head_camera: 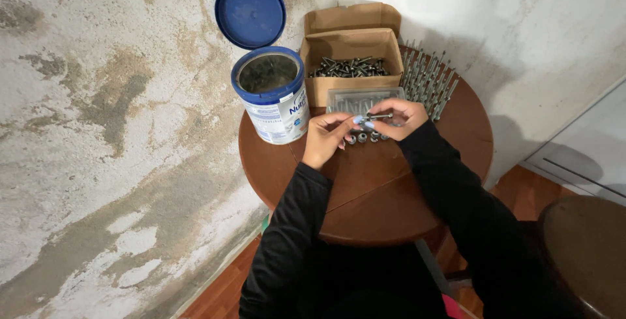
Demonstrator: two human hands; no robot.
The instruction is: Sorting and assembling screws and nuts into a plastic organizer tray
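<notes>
The person sits at a small round wooden table (365, 188) pushed into the corner of a stained wall, so everything stands within short reach. Both hands meet over the middle of the table. The right hand (399, 118) pinches a long metal screw (378, 116) between thumb and fingers, holding it level; the fingers are closed narrow around it. The left hand (324, 137) comes to the other end of the same screw, its fingertips nearly together, and seems to touch or fit something small there (the piece itself is too small to tell). Holding the screw level between the two hands probably lets each hand work on one end.

Just under the hands, a short row of small metal pieces (365, 138) lies on the table. Behind them is a clear plastic tray (358, 99), and behind that an open cardboard box (351, 55) with more screws inside. To its right, many screws stand upright (427, 81) in a group. On the left stands an open tin can (270, 94) with its blue lid (250, 12) flipped up.
</notes>
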